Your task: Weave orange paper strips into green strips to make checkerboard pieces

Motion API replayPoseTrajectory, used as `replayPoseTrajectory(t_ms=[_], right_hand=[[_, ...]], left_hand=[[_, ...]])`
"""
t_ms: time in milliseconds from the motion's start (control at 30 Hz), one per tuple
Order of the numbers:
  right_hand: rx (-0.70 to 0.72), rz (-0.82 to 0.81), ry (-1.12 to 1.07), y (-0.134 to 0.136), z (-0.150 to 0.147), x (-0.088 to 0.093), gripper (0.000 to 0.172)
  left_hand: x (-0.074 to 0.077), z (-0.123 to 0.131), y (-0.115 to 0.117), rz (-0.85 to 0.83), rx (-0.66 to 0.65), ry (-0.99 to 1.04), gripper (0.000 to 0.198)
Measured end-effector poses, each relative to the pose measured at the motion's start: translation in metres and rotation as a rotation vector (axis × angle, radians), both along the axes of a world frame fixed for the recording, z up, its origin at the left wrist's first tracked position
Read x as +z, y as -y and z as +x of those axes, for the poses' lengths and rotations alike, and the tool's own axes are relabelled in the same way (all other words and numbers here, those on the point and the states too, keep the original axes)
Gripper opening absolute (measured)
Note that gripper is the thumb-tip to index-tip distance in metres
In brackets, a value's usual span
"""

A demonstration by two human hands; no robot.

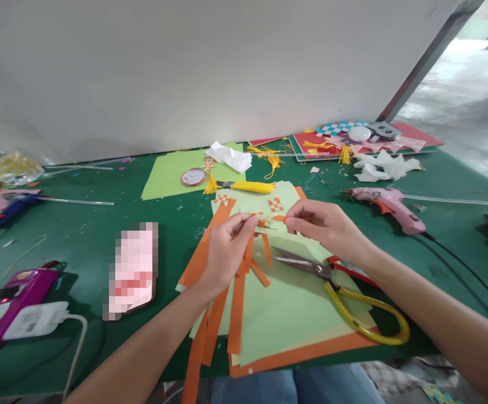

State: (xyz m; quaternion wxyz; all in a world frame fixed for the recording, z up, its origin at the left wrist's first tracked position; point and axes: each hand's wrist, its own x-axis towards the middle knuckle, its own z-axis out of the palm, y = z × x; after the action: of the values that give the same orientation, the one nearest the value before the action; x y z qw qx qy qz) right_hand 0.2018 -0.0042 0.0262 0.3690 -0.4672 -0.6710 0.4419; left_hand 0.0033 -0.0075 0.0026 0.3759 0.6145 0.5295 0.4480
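Left hand (227, 247): fingertips pinched on the upper ends of the orange strips (266, 249), which hang loose beneath it across the work. Right hand (325, 224): fingertips closed on the raised edge of the light green sheet (294, 303), where an orange piece crosses it; whether that piece is also in the pinch cannot be told.

Assessment: the work in hand appears to be threading a strip through cuts in the sheet. It is best done with the sheet held taut and flat by the right hand, the strip fed square to the cuts, alternating over and under, and pushed snug against the woven patch without creasing.

The strips and sheet lie directly between and beneath both hands, at the table's near centre. The scissors (306, 265) rest on the sheet just below the right wrist, untouched. A pink glue gun (389, 203) lies further right on the green table (79, 224).
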Motion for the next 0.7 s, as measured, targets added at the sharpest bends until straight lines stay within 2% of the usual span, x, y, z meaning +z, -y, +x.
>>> replayPoseTrajectory(t_ms=[200, 400, 700], right_hand=[[-0.05, 0.094, 0.048, -0.0001, 0.0, 0.0, 0.02], [-0.12, 0.232, 0.172, 0.001, -0.0013, -0.002, 0.014], [-0.098, 0.193, 0.169, 0.0007, -0.0006, -0.0003, 0.014]], left_hand=[[-0.0007, 0.0004, -0.0011, -0.049, -0.035, 0.084, 0.025], [-0.0028, -0.0008, -0.0018, -0.091, -0.049, 0.13, 0.025], [-0.0009, 0.0005, -0.0018, -0.093, -0.091, 0.183, 0.021]])
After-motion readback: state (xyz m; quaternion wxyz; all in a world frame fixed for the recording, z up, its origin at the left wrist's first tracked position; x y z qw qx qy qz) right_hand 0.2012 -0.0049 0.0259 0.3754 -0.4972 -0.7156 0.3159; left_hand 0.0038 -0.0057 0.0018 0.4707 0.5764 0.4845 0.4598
